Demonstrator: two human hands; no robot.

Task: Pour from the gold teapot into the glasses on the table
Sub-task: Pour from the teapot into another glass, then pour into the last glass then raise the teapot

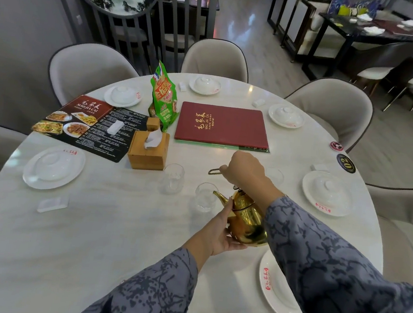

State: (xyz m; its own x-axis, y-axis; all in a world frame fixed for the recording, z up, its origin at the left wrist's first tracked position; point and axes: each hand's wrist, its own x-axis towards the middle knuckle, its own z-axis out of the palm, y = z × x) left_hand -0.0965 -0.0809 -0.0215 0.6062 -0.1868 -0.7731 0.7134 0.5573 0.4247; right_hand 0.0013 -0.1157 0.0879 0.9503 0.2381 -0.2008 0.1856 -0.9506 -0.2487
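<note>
Currently, item by item:

Teapot: gold, lifted off the table at your 6 o'clock, tipped so the spout points toward 9 o'clock and sits at the rim of the near glass. No stream can be made out.

Right hand: clenched on the wire handle above the pot; you carry the weight here.

Left hand: palm cupped under the pot's belly, fingers up its side, steadying the tilt.

Glasses: near glass at the spout; second glass toward 10 o'clock, beside the tissue box; third glass toward 1 o'clock, part hidden behind your right wrist. Whether any holds liquid cannot be told.

Step in hand, by my reading: first pour, just at its start.

Next move calls for: raising the pot's base with your left palm while keeping the spout over the near glass, then levelling before you carry across to the second glass.
</note>
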